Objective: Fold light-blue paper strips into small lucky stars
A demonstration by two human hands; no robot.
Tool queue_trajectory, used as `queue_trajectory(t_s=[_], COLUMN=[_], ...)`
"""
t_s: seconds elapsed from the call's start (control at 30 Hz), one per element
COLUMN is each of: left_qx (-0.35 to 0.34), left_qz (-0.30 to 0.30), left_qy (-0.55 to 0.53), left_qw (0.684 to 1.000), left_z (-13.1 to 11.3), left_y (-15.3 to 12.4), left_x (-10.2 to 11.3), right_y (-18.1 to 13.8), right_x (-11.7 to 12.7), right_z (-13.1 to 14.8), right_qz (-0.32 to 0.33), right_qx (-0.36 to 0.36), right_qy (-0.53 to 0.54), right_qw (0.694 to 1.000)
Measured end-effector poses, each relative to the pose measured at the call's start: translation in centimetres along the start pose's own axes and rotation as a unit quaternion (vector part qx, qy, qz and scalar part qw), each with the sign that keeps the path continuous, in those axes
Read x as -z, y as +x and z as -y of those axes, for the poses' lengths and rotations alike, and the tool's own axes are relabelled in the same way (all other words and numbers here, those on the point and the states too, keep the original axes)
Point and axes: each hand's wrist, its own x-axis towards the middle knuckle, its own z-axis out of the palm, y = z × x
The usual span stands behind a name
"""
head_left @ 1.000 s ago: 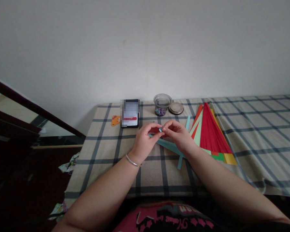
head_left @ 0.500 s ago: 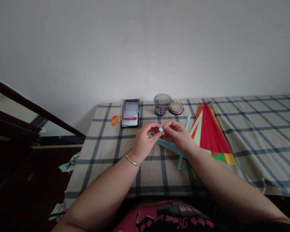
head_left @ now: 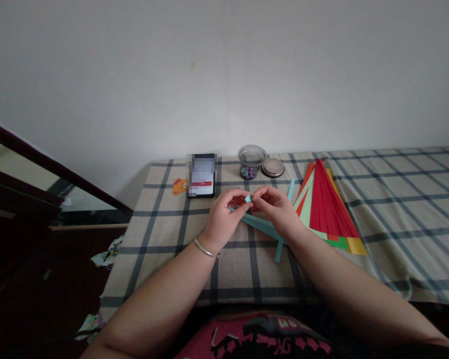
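A small light-blue folded piece of paper [head_left: 248, 199] is pinched between the fingertips of both hands, above the checked cloth. My left hand [head_left: 224, 212], with a silver bangle at the wrist, closes on it from the left. From the other side my right hand [head_left: 275, 207] grips it with thumb and forefinger. Light-blue paper strips [head_left: 262, 225] lie on the cloth beneath the hands, partly covered by my right hand. Just behind stands a clear plastic cup [head_left: 251, 162] holding small purple and blue folded pieces, with its round lid [head_left: 273, 167] beside it.
A fan of red, orange, green and yellow paper strips [head_left: 331, 209] lies right of my hands. At the back left a phone [head_left: 202, 174] rests near an orange bear-shaped cutout [head_left: 178, 187]. The checked tablecloth [head_left: 164, 264] reaches a white wall; scraps [head_left: 108, 252] lie at the lower left.
The fingertips have shifted slightly around the small blue paper piece, which has turned a little. Both arms and the things on the cloth stay where they were.
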Motion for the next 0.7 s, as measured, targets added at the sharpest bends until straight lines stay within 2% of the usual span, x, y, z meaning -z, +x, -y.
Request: queue_trajectory(t_s=[0.23,0.4,0.7], left_qx=[-0.027,-0.056,-0.11], left_qz=[0.003,0.007,0.018], left_qy=[0.02,0.055,0.122], left_qw=[0.999,0.997,0.986], left_z=[-0.09,-0.13,-0.32], left_y=[0.02,-0.04,0.11], left_x=[0.04,0.19,0.54], right_y=[0.0,0.19,0.49], right_x=[-0.02,0.16,0.72], right_z=[0.3,0.18,0.36], right_qz=[0.014,0.018,0.063], right_qx=[-0.089,-0.125,-0.193], right_qy=[0.09,0.127,0.182], right_qw=[0.992,0.984,0.962])
